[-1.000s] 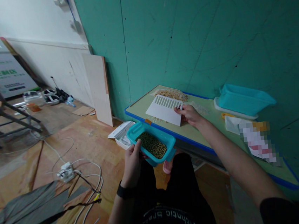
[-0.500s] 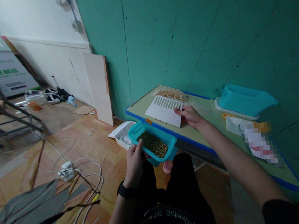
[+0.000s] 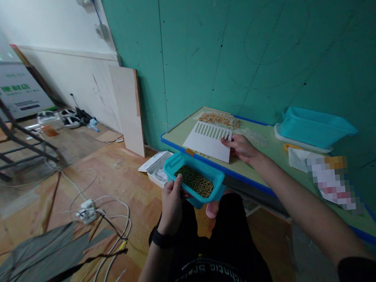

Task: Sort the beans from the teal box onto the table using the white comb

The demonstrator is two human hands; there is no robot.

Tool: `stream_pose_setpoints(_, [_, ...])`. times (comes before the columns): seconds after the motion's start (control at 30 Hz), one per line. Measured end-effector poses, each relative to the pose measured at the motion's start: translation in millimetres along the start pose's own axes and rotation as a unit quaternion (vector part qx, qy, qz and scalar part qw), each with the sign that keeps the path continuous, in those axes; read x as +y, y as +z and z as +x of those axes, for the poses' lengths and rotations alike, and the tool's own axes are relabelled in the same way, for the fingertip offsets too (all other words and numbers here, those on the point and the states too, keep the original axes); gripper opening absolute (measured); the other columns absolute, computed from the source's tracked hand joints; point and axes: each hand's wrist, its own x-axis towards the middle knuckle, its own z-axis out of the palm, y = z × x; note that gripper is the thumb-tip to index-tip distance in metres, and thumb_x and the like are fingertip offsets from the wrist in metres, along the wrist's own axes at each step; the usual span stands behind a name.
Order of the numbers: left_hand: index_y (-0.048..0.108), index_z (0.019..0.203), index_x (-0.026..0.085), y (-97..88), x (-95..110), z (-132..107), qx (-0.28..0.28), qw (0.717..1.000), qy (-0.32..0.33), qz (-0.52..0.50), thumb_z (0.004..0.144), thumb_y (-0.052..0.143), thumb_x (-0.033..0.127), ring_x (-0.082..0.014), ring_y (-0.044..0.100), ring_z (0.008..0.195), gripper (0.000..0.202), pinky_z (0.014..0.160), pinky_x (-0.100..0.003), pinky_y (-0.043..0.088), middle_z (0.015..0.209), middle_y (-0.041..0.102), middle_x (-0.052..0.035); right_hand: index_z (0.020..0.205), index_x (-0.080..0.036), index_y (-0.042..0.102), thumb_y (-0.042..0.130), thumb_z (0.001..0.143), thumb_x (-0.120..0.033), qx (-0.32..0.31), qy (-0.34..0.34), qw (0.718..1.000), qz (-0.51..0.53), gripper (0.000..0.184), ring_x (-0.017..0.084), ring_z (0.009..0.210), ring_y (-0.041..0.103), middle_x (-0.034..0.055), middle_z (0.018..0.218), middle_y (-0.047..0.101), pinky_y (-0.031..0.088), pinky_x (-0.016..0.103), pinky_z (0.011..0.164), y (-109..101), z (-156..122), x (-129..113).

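My left hand grips the near rim of a blue plastic tub, thumb over the edge. Inside lie small dark green beans and tan soybeans. The tub hangs just off the table's front edge, over my lap. My right hand pinches the right end of a white slotted board, with its row of slots toward the wall. The board is above the table top, and some pale beans show by its lower edge. Behind it, a pile of tan beans is spread on the table.
The pale table has blue edging and stands against a green wall. A blue basket on a white lid and a pixelated packet sit at right. An open white box, cables and a power strip are on the floor.
The view has shifted slightly, so everything sits a little further right. Both hands keep their holds on the tub and the slotted board, with hardly any other movement.
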Motion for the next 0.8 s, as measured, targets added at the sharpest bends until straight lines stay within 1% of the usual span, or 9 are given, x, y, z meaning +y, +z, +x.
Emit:
stream_pose_setpoints(0.13, [0.061, 0.069, 0.019, 0.7, 1.5, -0.5, -0.002, 1.000, 0.000, 0.000, 0.079, 0.079, 0.052, -0.0110, 0.051, 0.047, 0.039, 0.046, -0.023, 0.042, 0.054, 0.053, 0.0033, 0.085, -0.020, 0.070, 0.092, 0.058, -0.048, -0.007, -0.003, 1.000, 0.004, 0.045, 0.023, 0.070, 0.070, 0.0053, 0.081, 0.075, 0.058, 0.036, 0.061, 1.0, -1.0, 2.2])
stream_pose_setpoints(0.33, [0.059, 0.067, 0.018, 3.2, 7.3, -2.4, -0.002, 1.000, 0.002, 0.003, 0.079, 0.078, 0.052, -0.0092, 0.047, 0.045, 0.040, 0.043, -0.022, 0.037, 0.053, 0.053, 0.0036, 0.086, -0.020, 0.071, 0.093, 0.054, -0.053, -0.019, -0.010, 1.000, 0.001, 0.052, 0.023, 0.070, 0.070, 0.0046, 0.081, 0.076, 0.057, 0.035, 0.061, 2.1, -2.9, 3.2])
stream_pose_setpoints(0.53, [0.061, 0.071, 0.018, 3.2, 5.7, 0.3, 0.010, 1.000, -0.005, -0.004, 0.076, 0.080, 0.054, -0.0101, 0.051, 0.047, 0.041, 0.045, -0.022, 0.043, 0.054, 0.051, 0.0052, 0.083, -0.019, 0.072, 0.095, 0.049, -0.054, -0.025, -0.019, 0.999, 0.008, 0.054, 0.020, 0.069, 0.068, 0.0031, 0.079, 0.075, 0.055, 0.032, 0.061, 2.4, -2.5, 4.8])
stream_pose_setpoints(0.67, [0.059, 0.069, 0.018, 2.1, 5.2, 1.2, 0.007, 1.000, 0.001, -0.004, 0.078, 0.079, 0.053, -0.0094, 0.049, 0.046, 0.041, 0.044, -0.021, 0.041, 0.054, 0.051, 0.0048, 0.085, -0.018, 0.073, 0.096, 0.050, -0.053, -0.043, -0.026, 0.999, 0.014, 0.054, 0.020, 0.069, 0.069, 0.0038, 0.081, 0.076, 0.054, 0.032, 0.064, 3.7, -3.1, 5.4])
stream_pose_setpoints(0.8, [0.059, 0.069, 0.019, 1.2, 5.6, 0.8, 0.008, 1.000, 0.001, -0.009, 0.077, 0.079, 0.052, -0.0095, 0.048, 0.046, 0.040, 0.044, -0.021, 0.041, 0.053, 0.051, 0.0048, 0.086, -0.018, 0.074, 0.095, 0.053, -0.052, -0.061, -0.033, 0.998, 0.010, 0.052, 0.022, 0.073, 0.070, 0.0048, 0.083, 0.077, 0.056, 0.035, 0.069, 5.1, -5.3, 6.0])
